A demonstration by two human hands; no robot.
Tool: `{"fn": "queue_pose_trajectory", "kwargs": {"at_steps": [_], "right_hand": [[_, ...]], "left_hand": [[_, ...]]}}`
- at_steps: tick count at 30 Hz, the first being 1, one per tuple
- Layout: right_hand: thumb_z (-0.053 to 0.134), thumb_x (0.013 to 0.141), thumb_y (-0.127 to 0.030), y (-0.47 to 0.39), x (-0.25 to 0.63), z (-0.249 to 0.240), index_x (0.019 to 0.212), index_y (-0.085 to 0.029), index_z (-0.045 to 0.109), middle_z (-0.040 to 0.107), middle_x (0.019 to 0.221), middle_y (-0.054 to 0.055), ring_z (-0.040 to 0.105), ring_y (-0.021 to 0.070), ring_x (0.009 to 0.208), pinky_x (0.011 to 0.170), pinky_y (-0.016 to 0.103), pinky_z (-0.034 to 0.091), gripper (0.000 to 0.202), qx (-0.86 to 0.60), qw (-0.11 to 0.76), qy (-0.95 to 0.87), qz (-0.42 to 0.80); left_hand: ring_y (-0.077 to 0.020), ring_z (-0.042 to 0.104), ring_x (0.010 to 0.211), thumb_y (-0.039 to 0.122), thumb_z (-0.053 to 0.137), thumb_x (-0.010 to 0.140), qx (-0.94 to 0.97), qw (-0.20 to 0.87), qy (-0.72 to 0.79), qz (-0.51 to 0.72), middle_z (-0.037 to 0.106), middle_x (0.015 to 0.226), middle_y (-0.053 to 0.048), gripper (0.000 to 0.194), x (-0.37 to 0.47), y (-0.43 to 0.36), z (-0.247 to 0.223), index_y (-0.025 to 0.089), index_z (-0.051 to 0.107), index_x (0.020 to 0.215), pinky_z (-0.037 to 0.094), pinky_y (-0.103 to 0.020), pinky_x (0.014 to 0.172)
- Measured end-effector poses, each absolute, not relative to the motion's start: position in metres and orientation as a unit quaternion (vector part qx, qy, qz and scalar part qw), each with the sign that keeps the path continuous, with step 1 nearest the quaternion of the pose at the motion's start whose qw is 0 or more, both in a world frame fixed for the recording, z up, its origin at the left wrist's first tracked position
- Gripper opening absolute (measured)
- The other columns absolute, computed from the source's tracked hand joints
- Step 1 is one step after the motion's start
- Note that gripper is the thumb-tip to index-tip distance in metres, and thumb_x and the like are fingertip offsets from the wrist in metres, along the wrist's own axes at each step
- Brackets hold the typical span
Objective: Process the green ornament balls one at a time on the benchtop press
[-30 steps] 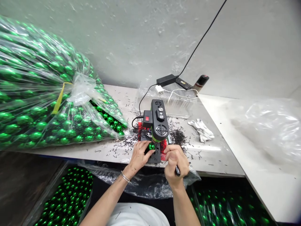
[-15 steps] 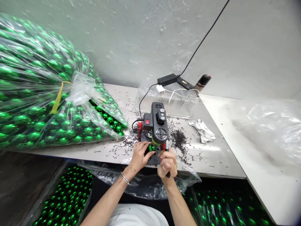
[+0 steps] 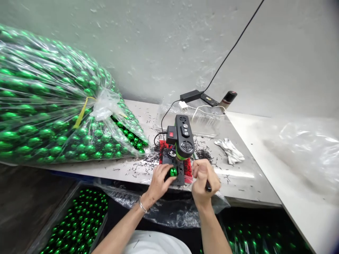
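Observation:
A shiny green ball (image 3: 173, 172) is pinched between the thumb and fingers of my left hand (image 3: 159, 180), just above the black base of a small bench machine. It sits on my side of the machine's black head (image 3: 184, 135), which has round vents and a green-yellow band underneath. My right hand (image 3: 205, 181) is wrapped round a black lever handle (image 3: 208, 187) at the machine's right; the handle's end pokes out below the fist. A red mat (image 3: 188, 171) shows under the base.
A big clear bag of green balls (image 3: 53, 116) fills the table's left. More balls (image 3: 79, 218) lie below the edge. Black scraps (image 3: 203, 153) litter the tabletop. White gloves (image 3: 230, 151), a clear plastic tray (image 3: 203, 121), a power adapter (image 3: 190, 95) and a spray can (image 3: 228, 99) stand around.
My right hand has moved out to the right with the lever handle. The ball in my left hand has come slightly toward me, out from under the machine head. The view has shifted a little.

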State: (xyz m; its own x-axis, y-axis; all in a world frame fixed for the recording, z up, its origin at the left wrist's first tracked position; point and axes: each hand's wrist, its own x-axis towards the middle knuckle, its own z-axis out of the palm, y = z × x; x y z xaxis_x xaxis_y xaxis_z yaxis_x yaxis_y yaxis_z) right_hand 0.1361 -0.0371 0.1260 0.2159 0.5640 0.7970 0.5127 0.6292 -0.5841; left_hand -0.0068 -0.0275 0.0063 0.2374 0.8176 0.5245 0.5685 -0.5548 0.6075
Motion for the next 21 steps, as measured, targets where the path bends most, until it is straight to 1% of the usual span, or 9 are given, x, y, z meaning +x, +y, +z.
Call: {"fn": "queue_pose_trajectory", "kwargs": {"at_steps": [4,6,8,9,11,14,16,19,21], "right_hand": [[0.042,0.096,-0.012,-0.036,0.136,0.128,0.064,-0.02,0.047,0.05,0.061,-0.002,0.053,0.0117,0.057,0.055,0.027,0.038,0.033,-0.419,0.658,-0.626,0.009],[0.042,0.095,-0.012,-0.036,0.135,0.121,0.063,-0.021,0.046,0.049,0.059,-0.002,0.053,0.0124,0.057,0.054,0.028,0.038,0.034,-0.41,0.669,-0.62,0.001],[0.043,0.094,-0.01,-0.037,0.133,0.114,0.062,-0.021,0.045,0.047,0.058,-0.003,0.053,0.0129,0.058,0.054,0.028,0.038,0.033,-0.404,0.675,-0.617,-0.004],[0.043,0.094,-0.009,-0.037,0.133,0.112,0.063,-0.021,0.045,0.047,0.057,-0.003,0.053,0.0128,0.058,0.054,0.028,0.038,0.033,-0.4,0.675,-0.619,-0.006],[0.044,0.093,-0.007,-0.037,0.133,0.112,0.063,-0.02,0.044,0.046,0.057,-0.004,0.054,0.0123,0.058,0.054,0.027,0.038,0.032,-0.394,0.673,-0.626,-0.009],[0.043,0.092,-0.005,-0.037,0.133,0.114,0.064,-0.02,0.044,0.045,0.058,-0.004,0.054,0.0116,0.06,0.055,0.026,0.038,0.032,-0.391,0.67,-0.631,-0.012],[0.043,0.092,-0.004,-0.038,0.133,0.113,0.064,-0.02,0.044,0.046,0.058,-0.004,0.054,0.0113,0.061,0.055,0.026,0.039,0.032,-0.394,0.669,-0.631,-0.007],[0.043,0.092,-0.004,-0.038,0.133,0.11,0.064,-0.02,0.044,0.047,0.059,-0.004,0.054,0.0111,0.061,0.056,0.026,0.04,0.031,-0.393,0.671,-0.629,-0.002],[0.043,0.092,-0.005,-0.038,0.133,0.108,0.064,-0.02,0.044,0.046,0.059,-0.004,0.054,0.0114,0.061,0.056,0.026,0.04,0.031,-0.392,0.673,-0.627,-0.004]], "left_hand": [[-0.0267,0.058,0.119,0.021,0.052,0.096,0.843,0.095,0.375,0.374,0.064,0.125,-0.015,0.045,-0.021,-0.068,0.002,0.017,0.048,0.141,0.046,-0.048,0.103],[-0.0281,0.056,0.123,0.03,0.053,0.097,0.855,0.065,0.366,0.361,0.061,0.13,-0.017,0.052,-0.026,-0.073,0.002,0.015,0.043,0.145,0.044,-0.048,0.104],[-0.0293,0.054,0.124,0.036,0.053,0.098,0.84,0.033,0.396,0.369,0.06,0.132,-0.019,0.053,-0.034,-0.061,0.007,0.013,0.044,0.144,0.044,-0.048,0.103],[-0.0295,0.054,0.124,0.036,0.051,0.099,0.821,0.015,0.429,0.376,0.06,0.132,-0.019,0.05,-0.039,-0.049,0.013,0.013,0.046,0.142,0.044,-0.047,0.102],[-0.029,0.055,0.122,0.028,0.047,0.1,0.765,-0.023,0.525,0.373,0.061,0.129,-0.019,0.036,-0.053,-0.017,0.029,0.014,0.055,0.133,0.044,-0.045,0.1],[-0.0298,0.057,0.114,0.019,0.043,0.1,0.712,-0.018,0.665,0.224,0.063,0.125,-0.018,0.03,-0.078,0.034,0.056,0.014,0.06,0.125,0.044,-0.043,0.094],[-0.0307,0.059,0.103,0.016,0.05,0.096,0.714,-0.005,0.675,0.184,0.066,0.113,-0.019,0.024,-0.09,0.06,0.069,0.011,0.063,0.116,0.044,-0.042,0.089],[-0.0289,0.059,0.095,0.017,0.066,0.088,0.737,0.02,0.656,0.161,0.068,0.097,-0.015,0.009,-0.095,0.085,0.075,0.013,0.067,0.096,0.043,-0.039,0.086],[-0.0276,0.059,0.093,0.017,0.074,0.082,0.746,0.039,0.646,0.156,0.069,0.091,-0.013,0.009,-0.092,0.095,0.074,0.014,0.066,0.086,0.043,-0.037,0.086]]}}
